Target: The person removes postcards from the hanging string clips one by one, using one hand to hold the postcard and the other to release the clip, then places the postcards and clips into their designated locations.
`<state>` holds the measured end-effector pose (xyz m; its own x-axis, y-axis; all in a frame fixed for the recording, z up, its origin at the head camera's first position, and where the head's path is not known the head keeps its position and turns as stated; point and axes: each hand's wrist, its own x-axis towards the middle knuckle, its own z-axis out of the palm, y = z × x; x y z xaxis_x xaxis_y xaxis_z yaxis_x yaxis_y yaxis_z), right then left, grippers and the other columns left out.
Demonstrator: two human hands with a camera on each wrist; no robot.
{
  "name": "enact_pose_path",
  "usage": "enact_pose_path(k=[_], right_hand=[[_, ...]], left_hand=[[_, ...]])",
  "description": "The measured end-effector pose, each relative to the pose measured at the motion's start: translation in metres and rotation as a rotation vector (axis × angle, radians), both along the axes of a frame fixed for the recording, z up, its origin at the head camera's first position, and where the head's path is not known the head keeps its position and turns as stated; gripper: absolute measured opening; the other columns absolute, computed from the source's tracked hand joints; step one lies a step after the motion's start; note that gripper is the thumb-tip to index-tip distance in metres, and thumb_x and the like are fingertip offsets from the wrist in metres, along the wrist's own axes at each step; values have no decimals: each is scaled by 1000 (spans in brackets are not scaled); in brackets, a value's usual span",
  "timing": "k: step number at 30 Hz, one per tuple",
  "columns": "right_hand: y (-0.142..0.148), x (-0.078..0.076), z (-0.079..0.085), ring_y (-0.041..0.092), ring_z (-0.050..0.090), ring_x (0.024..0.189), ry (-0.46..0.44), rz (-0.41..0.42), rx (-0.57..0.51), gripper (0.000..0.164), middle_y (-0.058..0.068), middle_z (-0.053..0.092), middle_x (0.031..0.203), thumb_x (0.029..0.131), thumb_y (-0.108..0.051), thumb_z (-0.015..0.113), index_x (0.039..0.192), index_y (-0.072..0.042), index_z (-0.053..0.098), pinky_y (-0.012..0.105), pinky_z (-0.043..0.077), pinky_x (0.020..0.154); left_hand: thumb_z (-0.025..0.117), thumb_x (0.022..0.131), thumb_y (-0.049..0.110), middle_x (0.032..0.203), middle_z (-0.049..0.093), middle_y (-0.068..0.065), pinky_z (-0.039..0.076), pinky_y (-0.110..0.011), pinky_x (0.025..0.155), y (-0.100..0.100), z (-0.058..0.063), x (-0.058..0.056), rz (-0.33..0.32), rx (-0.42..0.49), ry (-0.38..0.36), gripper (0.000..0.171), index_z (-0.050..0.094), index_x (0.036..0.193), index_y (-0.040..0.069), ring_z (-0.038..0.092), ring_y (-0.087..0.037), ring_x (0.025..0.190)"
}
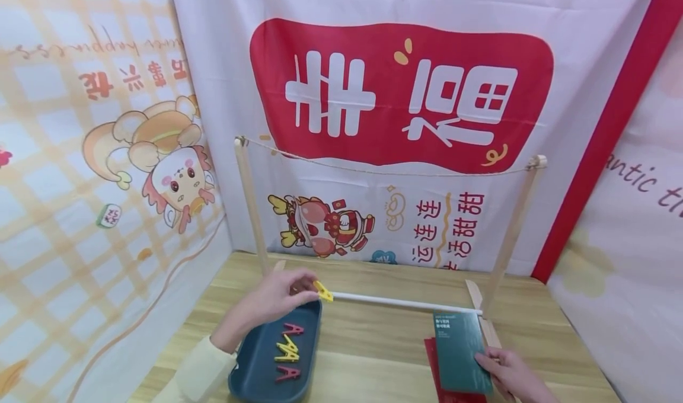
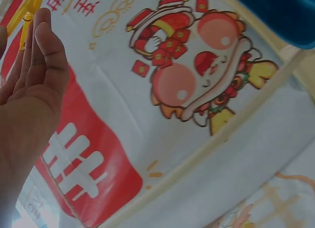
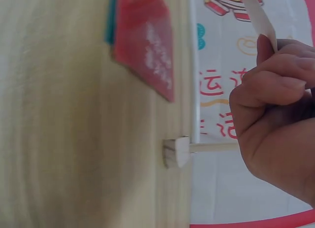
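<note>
My left hand (image 1: 283,293) pinches a yellow clothespin (image 1: 323,291) by one end, above the far edge of a dark blue tray (image 1: 253,355). In the left wrist view the same clothespin (image 2: 25,28) shows at the fingertips. Inside the tray lie red clothespins (image 1: 288,374) and yellow clothespins (image 1: 288,348). On the right, my right hand (image 1: 509,370) holds a dark green card (image 1: 459,355) by its lower right edge, thumb on top. Partly hidden under that card is a red card (image 1: 433,361). The right wrist view shows the held card (image 3: 261,21) as a pale, thin shape.
A wooden frame stands behind the hands, with a left post (image 1: 251,207), a right post (image 1: 512,237) and a white rod (image 1: 400,302) low between them. A sagging string (image 1: 384,170) joins the post tops. Printed cloths hang around the wooden table (image 1: 368,355).
</note>
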<state>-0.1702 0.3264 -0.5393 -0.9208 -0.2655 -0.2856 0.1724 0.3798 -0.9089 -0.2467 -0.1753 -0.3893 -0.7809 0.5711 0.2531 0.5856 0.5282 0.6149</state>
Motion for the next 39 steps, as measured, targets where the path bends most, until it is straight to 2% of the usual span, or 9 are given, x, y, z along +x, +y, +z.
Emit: enact_pose_path(k=[5,8,12,17,23,28,32,35,39], right_hand=[[1,3,-18,3,37,42,-20,-11,1,39,-10,40,52,100,-35,55,88,2,54,19,29,42],[2,3,-26,3,38,44,-33,5,36,37,-10,41,53,99,-36,57,85,-1,55,20,29,44],[3,3,-32,5,43,49,8,46,145,34,-9,43,55,99,-34,57,82,-5,56,18,33,47],[3,2,-36,9,49,55,75,62,242,35,-6,45,59,100,-29,55,77,-2,56,21,37,50],[-4,3,-40,13,47,56,85,-23,370,34,-5,44,59,96,-32,60,73,-7,55,24,36,51],[-6,5,-45,13,49,58,120,-16,423,34,-4,48,62,95,-31,61,73,-6,57,25,37,52],[-6,4,-48,14,52,61,86,-14,421,35,-2,54,65,95,-36,61,78,-5,61,26,40,55],[-7,2,-51,15,53,63,60,-16,434,35,-1,57,67,95,-37,62,81,-5,63,27,41,57],[-10,1,-53,15,55,66,1,-37,448,36,0,59,69,94,-39,63,84,-4,65,28,43,60]], left_hand=[[67,92,38,96,72,8,54,-22,74,-16,-30,2,41,-86,-138,30,66,112,16,66,-4,87],[68,91,39,94,71,8,54,-23,72,-26,-45,3,55,-142,-181,29,66,109,16,66,-4,85],[69,91,38,90,70,9,52,-23,67,-39,-68,8,37,-176,-240,26,67,105,16,64,-3,80],[70,90,35,86,69,10,51,-24,63,-53,-90,16,45,-196,-321,26,68,103,13,62,-1,77],[72,88,32,82,70,9,49,-24,62,-56,-101,18,65,-199,-339,28,68,102,8,62,-3,75],[74,87,29,80,70,10,47,-22,60,-54,-109,24,27,-202,-348,23,67,98,10,61,1,72],[76,85,29,77,69,11,45,-20,60,-53,-117,28,11,-209,-326,21,67,93,13,59,3,68],[76,84,29,75,67,13,45,-21,60,-55,-122,31,9,-238,-355,20,67,93,14,57,2,66],[75,85,29,76,67,13,46,-22,61,-59,-129,33,0,-275,-434,18,68,94,15,58,1,68]])
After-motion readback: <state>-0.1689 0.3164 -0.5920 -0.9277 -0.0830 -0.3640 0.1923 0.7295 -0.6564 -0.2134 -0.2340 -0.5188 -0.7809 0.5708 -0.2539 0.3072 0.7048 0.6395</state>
